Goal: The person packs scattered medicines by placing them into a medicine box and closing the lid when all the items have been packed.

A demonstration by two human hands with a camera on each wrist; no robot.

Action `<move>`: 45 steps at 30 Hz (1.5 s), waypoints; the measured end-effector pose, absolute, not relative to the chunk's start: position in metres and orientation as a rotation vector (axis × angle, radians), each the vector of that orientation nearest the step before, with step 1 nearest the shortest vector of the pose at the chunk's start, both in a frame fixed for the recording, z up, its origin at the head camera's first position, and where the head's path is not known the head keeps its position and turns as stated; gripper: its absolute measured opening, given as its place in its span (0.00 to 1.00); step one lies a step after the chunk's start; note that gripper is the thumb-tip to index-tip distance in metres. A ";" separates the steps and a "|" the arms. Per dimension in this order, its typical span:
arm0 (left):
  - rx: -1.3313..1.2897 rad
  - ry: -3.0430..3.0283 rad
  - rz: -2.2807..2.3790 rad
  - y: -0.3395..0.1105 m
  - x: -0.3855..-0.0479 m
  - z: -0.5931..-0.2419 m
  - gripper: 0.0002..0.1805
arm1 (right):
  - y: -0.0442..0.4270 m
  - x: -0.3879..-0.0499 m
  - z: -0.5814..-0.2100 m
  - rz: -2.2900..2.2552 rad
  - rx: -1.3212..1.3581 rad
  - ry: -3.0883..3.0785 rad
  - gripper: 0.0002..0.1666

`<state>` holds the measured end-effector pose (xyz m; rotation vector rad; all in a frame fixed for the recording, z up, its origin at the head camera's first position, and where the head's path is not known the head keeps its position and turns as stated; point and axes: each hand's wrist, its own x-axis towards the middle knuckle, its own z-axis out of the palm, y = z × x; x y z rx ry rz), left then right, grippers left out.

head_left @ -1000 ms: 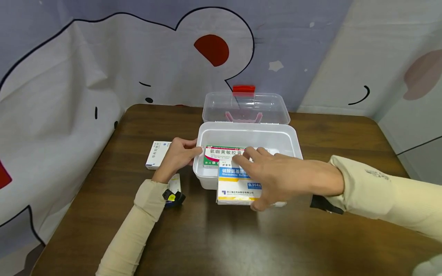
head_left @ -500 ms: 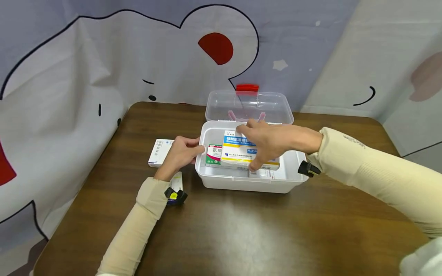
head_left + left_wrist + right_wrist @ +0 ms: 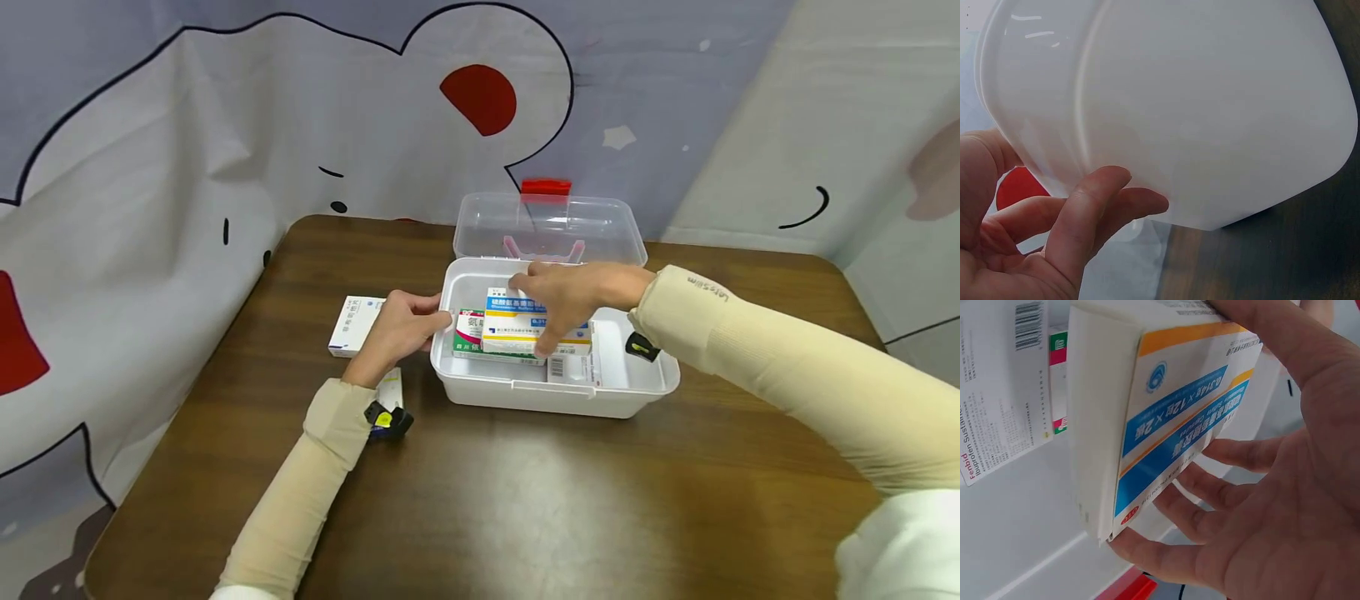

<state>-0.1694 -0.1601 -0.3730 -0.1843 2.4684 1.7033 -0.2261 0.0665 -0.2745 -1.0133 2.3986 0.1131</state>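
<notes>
In the head view, my right hand (image 3: 562, 302) holds a white, blue and yellow medicine box (image 3: 517, 330) between thumb and fingers, inside the white plastic container (image 3: 555, 398). The right wrist view shows the held box (image 3: 1179, 406) tilted, fingertips along one edge and thumb on the opposite one. Under it lie a green and white box (image 3: 468, 329) and a white box (image 3: 576, 371), whose printed back (image 3: 1004, 381) faces up. My left hand (image 3: 397, 333) grips the container's left rim; in the left wrist view, fingers (image 3: 1094, 215) rest against its outer wall (image 3: 1210, 125).
The container's clear lid (image 3: 615, 225) with a red latch (image 3: 546, 188) stands open behind it. Left of the container, a white box (image 3: 356, 323) and another box (image 3: 390, 390), partly behind my left wrist, lie on the wooden table (image 3: 480, 517). A patterned cloth (image 3: 360, 108) hangs behind.
My right hand has carried the blue and yellow box from the container's front edge back and down into it. The left hand has kept its grip on the rim.
</notes>
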 end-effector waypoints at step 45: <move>-0.216 2.476 1.685 -0.159 -0.167 -0.377 0.24 | 0.036 -0.235 -0.354 0.002 -1.082 2.498 0.54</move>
